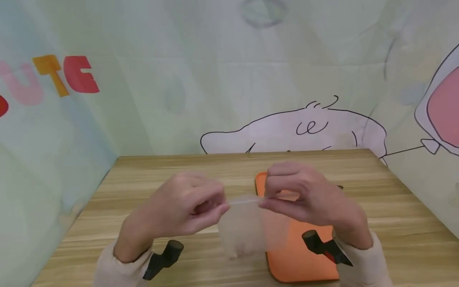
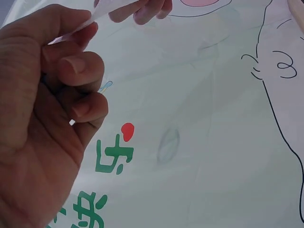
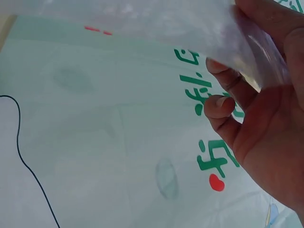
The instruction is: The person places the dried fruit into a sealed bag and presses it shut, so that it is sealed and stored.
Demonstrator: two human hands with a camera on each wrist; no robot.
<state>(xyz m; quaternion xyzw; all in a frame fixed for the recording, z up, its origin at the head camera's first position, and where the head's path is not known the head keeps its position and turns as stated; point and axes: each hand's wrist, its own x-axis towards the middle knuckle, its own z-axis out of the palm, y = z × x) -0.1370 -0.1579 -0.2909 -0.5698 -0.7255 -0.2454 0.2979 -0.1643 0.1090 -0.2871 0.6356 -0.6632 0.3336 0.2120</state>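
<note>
A thin translucent plastic bag (image 1: 244, 229) hangs between my two hands over the table in the head view. My left hand (image 1: 179, 205) pinches its top edge at the left, thumb against curled forefinger. Further right along the same edge, my right hand (image 1: 308, 195) pinches it too. In the left wrist view a strip of the bag (image 2: 111, 9) runs from the left hand (image 2: 47, 109) toward the other hand's fingertips. The right wrist view has the bag (image 3: 166, 26) stretched across its top, partly covering the right palm. Something small and pale shows at the bag's lower corner.
An orange tray (image 1: 305, 255) lies on the wooden table (image 1: 143, 171), partly behind the bag and right hand. A small dark tip (image 1: 340, 187) shows beyond the right hand. A printed cloth backdrop (image 1: 143, 99) rises around the table. Dark camera mounts sit on both wrists.
</note>
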